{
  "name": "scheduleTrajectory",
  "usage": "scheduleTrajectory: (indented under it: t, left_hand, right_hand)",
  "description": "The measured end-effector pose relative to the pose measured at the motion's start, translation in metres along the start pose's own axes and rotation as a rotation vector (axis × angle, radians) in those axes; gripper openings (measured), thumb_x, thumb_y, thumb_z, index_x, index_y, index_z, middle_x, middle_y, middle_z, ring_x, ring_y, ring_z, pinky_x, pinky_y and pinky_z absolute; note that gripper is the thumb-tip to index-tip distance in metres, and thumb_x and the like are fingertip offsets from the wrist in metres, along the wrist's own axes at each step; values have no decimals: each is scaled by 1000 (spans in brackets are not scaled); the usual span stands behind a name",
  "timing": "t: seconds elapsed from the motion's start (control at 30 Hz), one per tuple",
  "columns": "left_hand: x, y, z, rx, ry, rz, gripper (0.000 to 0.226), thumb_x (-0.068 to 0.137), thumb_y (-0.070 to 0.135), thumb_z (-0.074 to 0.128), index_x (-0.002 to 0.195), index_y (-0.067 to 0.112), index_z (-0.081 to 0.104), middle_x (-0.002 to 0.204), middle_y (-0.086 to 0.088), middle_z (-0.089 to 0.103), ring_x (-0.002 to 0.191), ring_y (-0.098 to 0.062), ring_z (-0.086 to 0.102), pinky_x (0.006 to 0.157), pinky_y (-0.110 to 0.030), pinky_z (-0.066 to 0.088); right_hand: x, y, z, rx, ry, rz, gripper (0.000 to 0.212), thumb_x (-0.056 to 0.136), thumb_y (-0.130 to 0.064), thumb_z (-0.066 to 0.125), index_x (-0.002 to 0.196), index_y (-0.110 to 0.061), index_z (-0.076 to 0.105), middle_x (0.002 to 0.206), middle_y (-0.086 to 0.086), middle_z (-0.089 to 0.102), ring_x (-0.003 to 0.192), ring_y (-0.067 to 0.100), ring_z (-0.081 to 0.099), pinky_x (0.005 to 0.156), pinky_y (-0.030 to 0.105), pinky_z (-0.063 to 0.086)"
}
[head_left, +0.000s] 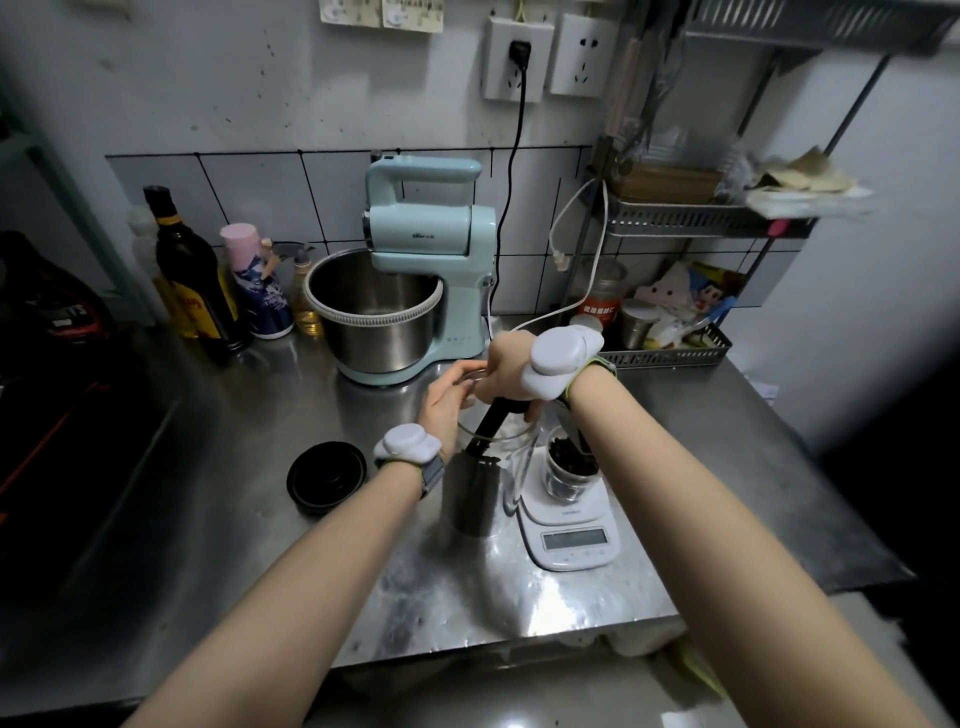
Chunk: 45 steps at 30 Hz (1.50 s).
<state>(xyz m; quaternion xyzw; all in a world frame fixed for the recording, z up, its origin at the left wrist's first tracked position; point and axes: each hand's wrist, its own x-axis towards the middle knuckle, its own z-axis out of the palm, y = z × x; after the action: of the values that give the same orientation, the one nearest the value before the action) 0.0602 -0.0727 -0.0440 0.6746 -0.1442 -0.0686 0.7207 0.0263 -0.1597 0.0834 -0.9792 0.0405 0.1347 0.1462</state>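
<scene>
Two curled hands (445, 402) (508, 364): jar (514, 452), black handle (491, 423)

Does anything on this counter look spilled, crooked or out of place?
A white plug dangles unplugged beside the rack. A black lid lies on the counter, apart from the glass jar.

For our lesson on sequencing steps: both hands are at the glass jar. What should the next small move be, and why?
Probably lift the black tool out of the glass jar. The right hand grips its handle with the end inside, the left hand holds the rim, and the black lid lies on the counter; the jar likely cannot be closed until the tool is out.
</scene>
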Motion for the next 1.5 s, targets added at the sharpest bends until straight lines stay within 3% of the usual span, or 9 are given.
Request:
scheduleTrajectory:
  t: [0.13,0.27,0.4,0.6,0.9,1.13,1.23,1.33,1.5]
  left_hand:
    - [-2,1,-1,30,-33,15,31,80,20,37,91,32,63,98,2,65,94,-13,60,96,-43,43]
    - [-4,2,1,9,-15,7,31,79,18,38,90,32,64,93,9,67,89,-5,64,89,-33,43]
    - [-3,1,2,-2,3,-14,33,86,8,37,93,26,64,96,4,68,94,-15,63,90,-35,41]
    - [-5,-2,4,13,10,-1,33,84,12,36,100,20,64,101,1,69,100,-18,64,90,-35,41]
    - [-8,-2,4,3,46,7,31,91,12,35,97,25,62,105,-7,66,105,-21,59,99,-42,39]
    - [-15,2,6,22,121,77,33,99,7,29,100,17,60,103,-3,63,89,5,62,91,-17,44]
    - [-18,4,9,64,158,75,30,101,12,29,103,15,59,106,-4,62,92,0,60,88,-12,45]
    - [-20,8,12,104,206,47,30,101,19,30,103,18,59,108,-4,62,101,-15,61,97,-24,44]
    - [-15,23,22,160,271,2,36,100,26,30,104,14,64,109,-5,65,110,-22,59,104,-35,42]
  right_hand:
    - [-4,5,-13,23,0,16,24,84,-28,66,82,-6,58,82,14,58,74,27,55,79,41,57]
    - [-16,12,-23,31,39,29,37,84,-37,65,67,-5,61,58,7,52,62,27,56,64,33,55]
    - [-25,29,-28,210,13,64,31,84,-19,62,56,-8,54,50,2,53,46,22,56,52,30,55]
    - [-30,57,-24,392,-23,110,26,85,-19,61,63,-6,58,56,8,59,56,30,64,43,26,55]
    - [-39,84,-14,556,24,173,21,78,-24,58,69,-6,59,72,16,72,74,36,73,70,42,57]
    - [-46,105,-5,764,97,223,16,76,-16,65,69,-4,57,77,21,65,83,43,70,84,55,55]
    - [-52,110,-2,852,98,247,16,75,-18,64,74,-3,57,74,21,63,77,43,70,82,55,56]
    - [-56,116,0,893,90,236,34,57,-27,67,79,-3,58,73,23,63,82,45,71,82,61,54]
    - [-65,125,5,985,121,248,20,78,-17,63,77,0,54,69,20,61,77,45,68,83,58,54]
